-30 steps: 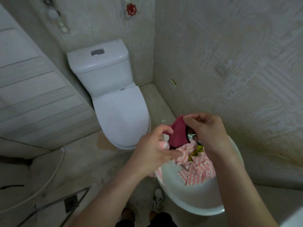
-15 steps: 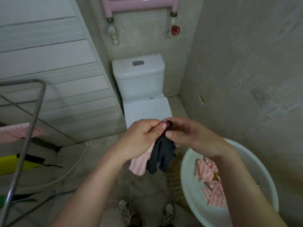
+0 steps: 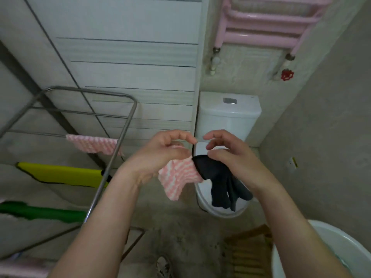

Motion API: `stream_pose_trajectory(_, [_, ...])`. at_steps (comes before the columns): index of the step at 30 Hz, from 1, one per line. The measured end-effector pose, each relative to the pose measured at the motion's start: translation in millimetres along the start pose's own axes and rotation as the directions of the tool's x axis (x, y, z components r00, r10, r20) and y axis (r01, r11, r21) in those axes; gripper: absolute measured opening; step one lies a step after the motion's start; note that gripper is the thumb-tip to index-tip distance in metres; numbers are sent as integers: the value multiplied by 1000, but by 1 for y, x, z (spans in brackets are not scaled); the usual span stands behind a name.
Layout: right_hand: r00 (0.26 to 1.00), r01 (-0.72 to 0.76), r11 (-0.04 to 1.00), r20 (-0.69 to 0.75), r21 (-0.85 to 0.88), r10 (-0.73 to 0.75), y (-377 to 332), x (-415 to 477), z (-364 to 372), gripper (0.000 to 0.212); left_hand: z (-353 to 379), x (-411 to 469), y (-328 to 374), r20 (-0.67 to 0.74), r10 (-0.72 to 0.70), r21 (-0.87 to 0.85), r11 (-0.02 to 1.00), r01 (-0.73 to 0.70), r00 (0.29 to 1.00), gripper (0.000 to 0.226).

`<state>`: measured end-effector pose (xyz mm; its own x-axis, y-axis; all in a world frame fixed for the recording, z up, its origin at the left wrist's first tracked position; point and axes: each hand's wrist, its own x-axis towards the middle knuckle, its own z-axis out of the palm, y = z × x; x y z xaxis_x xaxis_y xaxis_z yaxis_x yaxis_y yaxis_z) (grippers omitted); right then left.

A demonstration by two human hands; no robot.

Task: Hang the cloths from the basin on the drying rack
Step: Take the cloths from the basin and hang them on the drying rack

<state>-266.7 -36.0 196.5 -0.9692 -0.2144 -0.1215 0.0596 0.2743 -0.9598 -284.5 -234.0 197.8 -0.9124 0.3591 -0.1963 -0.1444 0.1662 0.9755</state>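
Note:
My left hand [image 3: 160,155] holds a pink-and-white zigzag cloth [image 3: 176,177] that hangs below it. My right hand [image 3: 230,155] holds a dark grey cloth [image 3: 218,181] that droops down over the toilet lid. The two hands sit close together at mid-frame, fingers curled. The metal drying rack [image 3: 124,133] stands at the left, its corner just left of my left hand. On its rails hang a pink zigzag cloth [image 3: 92,145], a yellow cloth [image 3: 60,174] and a green cloth [image 3: 40,212]. The white basin [image 3: 329,237] is at the bottom right, mostly cut off by my right arm.
A white toilet [image 3: 228,115] stands straight ahead behind my hands. A pink radiator [image 3: 265,27] with a red valve [image 3: 287,75] hangs on the wall above it. A wooden stool [image 3: 247,251] sits beside the basin. Concrete walls close in on the right.
The view has swung up and left from the basin toward the rack. My hands lifted the pink and dark cloths out of the basin and moved them apart slightly.

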Motion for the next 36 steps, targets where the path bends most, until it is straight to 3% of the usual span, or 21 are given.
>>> stream_pose_trajectory(4, [982, 77, 989, 183, -129, -53, -23, 23, 51, 20, -30, -5, 6, -136, 16, 31, 999, -12, 991, 7])
stream_pose_trajectory(8, [987, 100, 982, 144, -163, -77, -32, 46, 97, 8, -62, -15, 7, -173, 72, 134, 990, -49, 982, 10])
stream_pose_trajectory(11, [980, 121, 973, 177, -195, -87, -35, 60, 114, 9, -94, -27, 3, -140, 13, 239, 971, 21, 990, 15])
stream_pose_trajectory(14, [974, 215, 914, 146, -344, -174, -41, 80, 127, 16, -129, -38, -3, -110, -31, 371, 926, 70, 993, 26])
stream_pose_trajectory(16, [962, 275, 848, 126, -454, -244, -47, 94, 136, 18, -144, -41, -7, -167, 25, 434, 900, 51, 986, 20])
stream_pose_trajectory(18, [955, 294, 816, 111, -498, -276, -51, 108, 146, 17, -156, -39, -10, -276, 100, 449, 893, 36, 956, 5])
stream_pose_trajectory(21, [970, 237, 921, 128, -311, -206, -60, 127, 150, 18, -168, -33, -15, -401, 155, 423, 905, 33, 903, 33])
stream_pose_trajectory(23, [952, 167, 968, 285, -186, -109, -67, 137, 144, 18, -176, -28, -15, -452, 190, 411, 912, 14, 872, 43])
stream_pose_trajectory(26, [891, 150, 942, 454, -300, 3, -67, 157, 129, 13, -192, -17, -18, -474, 225, 489, 871, 41, 851, 38])
stream_pose_trajectory(30, [915, 311, 754, 398, -578, -72, -60, 208, 118, 23, -220, 9, -29, -515, 236, 542, 834, 100, 824, 14])
stream_pose_trajectory(32, [900, 355, 730, 425, -584, -97, -55, 230, 115, 28, -232, 22, -38, -586, 205, 535, 825, 185, 784, 12])
stream_pose_trajectory(36, [839, 425, 791, 518, -439, -163, -52, 268, 113, 46, -252, 53, -52, -738, 197, 470, 836, 283, 646, 15])
